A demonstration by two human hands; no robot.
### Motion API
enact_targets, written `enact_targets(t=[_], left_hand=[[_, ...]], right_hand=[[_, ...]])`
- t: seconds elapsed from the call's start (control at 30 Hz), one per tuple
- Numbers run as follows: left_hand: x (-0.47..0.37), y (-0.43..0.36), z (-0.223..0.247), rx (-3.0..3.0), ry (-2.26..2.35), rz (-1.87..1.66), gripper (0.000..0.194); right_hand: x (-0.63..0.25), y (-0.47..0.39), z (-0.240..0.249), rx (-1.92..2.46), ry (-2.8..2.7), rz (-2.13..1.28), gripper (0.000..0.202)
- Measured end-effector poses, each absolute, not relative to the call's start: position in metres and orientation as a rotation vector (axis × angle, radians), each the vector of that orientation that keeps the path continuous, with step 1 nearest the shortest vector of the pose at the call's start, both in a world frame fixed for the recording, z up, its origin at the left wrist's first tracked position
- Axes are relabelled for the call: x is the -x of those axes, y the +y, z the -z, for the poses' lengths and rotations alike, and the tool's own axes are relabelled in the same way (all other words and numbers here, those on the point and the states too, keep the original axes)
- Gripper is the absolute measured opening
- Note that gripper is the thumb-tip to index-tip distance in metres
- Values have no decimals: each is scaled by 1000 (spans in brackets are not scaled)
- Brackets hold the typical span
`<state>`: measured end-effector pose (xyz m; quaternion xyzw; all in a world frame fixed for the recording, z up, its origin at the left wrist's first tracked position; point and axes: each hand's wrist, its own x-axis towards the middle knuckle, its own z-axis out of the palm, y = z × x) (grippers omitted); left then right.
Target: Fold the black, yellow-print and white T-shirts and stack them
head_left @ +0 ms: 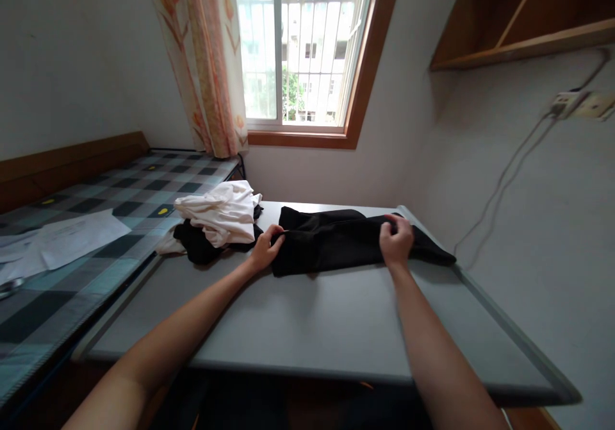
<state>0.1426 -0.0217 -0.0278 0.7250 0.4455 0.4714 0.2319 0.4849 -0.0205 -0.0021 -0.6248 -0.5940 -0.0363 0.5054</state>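
A long black garment, which looks like a pair of trousers (331, 241), lies folded lengthwise across the table (307, 327). At its left end my left hand (266, 248) pinches the upper edge between thumb and fingers. Farther right, my right hand (396, 239) is closed on the same cloth, its fingers curled over the upper edge. One narrowing end of the garment reaches past my right hand toward the table's right edge. Just left of my left hand is a loose heap with a white garment (223, 209) on top and black cloth (196, 241) under it.
On the left stands a bed with a checked mattress (96, 193), with white papers (72, 241) on it. Behind the table are a window (307, 52) and a flowered curtain (206, 58). A cable (500, 180) hangs down the right wall, below a wooden shelf (519, 39).
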Motion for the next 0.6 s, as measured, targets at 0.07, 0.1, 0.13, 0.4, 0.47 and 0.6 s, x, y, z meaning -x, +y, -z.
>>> enact_targets(t=[0.07, 0.1, 0.13, 0.4, 0.47, 0.6], left_hand=[[-142, -24, 25, -1946, 1172, -1325, 13], [-142, -25, 23, -1930, 1138, -1357, 12], [-141, -26, 21, -1920, 1104, -1399, 11], [-139, -28, 0, -2035, 1038, -1065, 33], [-140, -28, -4, -2104, 1178, -954, 36], [-138, -30, -6, -2287, 1477, -951, 40]], right_hand=[[-463, -16, 14, 1455, -1636, 76, 37], [-453, -15, 19, 1440, -1764, 72, 42], [-445, -14, 24, 1440, -1872, 68, 47], [-433, -20, 28, 1665, -2169, 140, 55], [-434, -22, 23, 1663, -2151, 201, 47], [-433, -28, 13, 1620, -1994, 256, 32]])
